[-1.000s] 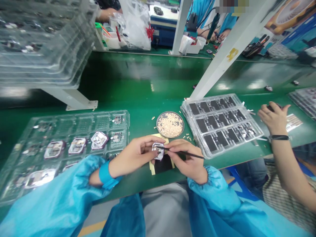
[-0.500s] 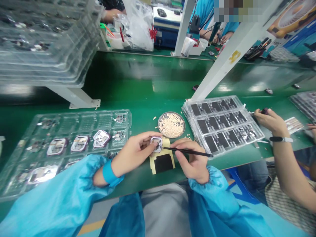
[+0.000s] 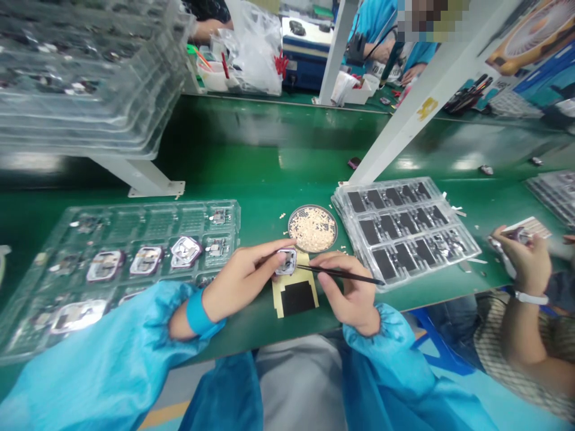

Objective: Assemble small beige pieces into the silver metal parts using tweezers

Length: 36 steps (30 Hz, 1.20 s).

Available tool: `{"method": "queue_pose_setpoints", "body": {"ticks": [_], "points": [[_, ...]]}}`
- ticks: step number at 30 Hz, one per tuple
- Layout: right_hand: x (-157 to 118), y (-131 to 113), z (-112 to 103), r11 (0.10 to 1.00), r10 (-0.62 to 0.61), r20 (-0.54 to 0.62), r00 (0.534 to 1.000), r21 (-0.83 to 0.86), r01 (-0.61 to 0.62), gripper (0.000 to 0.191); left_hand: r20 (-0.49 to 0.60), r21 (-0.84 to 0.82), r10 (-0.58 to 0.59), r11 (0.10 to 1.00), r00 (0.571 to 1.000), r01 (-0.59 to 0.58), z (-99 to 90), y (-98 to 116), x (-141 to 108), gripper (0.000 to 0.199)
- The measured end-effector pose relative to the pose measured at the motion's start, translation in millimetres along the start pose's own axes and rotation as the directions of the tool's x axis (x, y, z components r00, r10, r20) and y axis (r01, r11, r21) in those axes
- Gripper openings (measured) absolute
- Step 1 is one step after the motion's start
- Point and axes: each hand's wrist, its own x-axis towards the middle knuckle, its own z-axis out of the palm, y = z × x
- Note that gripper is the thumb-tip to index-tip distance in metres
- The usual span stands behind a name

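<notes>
My left hand pinches a small rounded-square device housing, pale inside with dark parts. In my right hand are black tweezers, held almost level, their tips reaching to the right side of the housing. Whether the tips grip anything is too small to tell. Below the housing, a black square pad edged with yellow tape lies on the green bench. A round dish of small cream-coloured pieces stands just beyond my hands.
To the left lies a clear tray with several housings and circuit boards. Stacked trays of black screens stand right. Higher left is a tray stack; a white post slants up. At right, a co-worker's hand holds a small part.
The housing has shifted slightly right and tilted in my left hand, and the tweezer tips sit a little higher. The co-worker's hand at the right has moved right and downward.
</notes>
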Motion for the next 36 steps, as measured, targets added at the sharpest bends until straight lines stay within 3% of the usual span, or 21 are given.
{"method": "queue_pose_setpoints", "body": {"ticks": [11,22,27,30,33,36], "points": [[-1,0,-2,0.990,0.105,0.086,0.991,0.090,-0.112,0.018,-0.013,0.047,0.029,0.998,0.999,-0.029,-1.8,1,-1,0.037],[-1,0,-15,0.939,0.211,0.217,0.953,0.226,-0.259,0.006,0.005,-0.077,0.009,0.997,1.000,-0.009,-2.0,-2,2,0.034],[-9,-14,-20,0.870,0.279,0.281,0.918,0.331,-0.366,0.008,0.049,-0.188,-0.059,0.980,0.997,0.067,-1.0,2,4,0.037],[-17,-31,-37,0.817,0.346,0.308,0.886,0.365,-0.446,0.020,0.074,-0.274,-0.086,0.956,0.994,0.103,-0.1,3,5,0.039],[-16,-48,-69,0.835,0.372,0.216,0.903,0.346,-0.427,0.029,0.072,-0.276,-0.073,0.957,0.995,0.090,-0.5,-3,4,0.044],[-11,-56,-103,0.925,0.354,-0.036,0.934,0.158,-0.345,0.032,-0.020,-0.195,-0.088,0.977,0.996,0.082,-2.4,-11,3,0.053]]}}
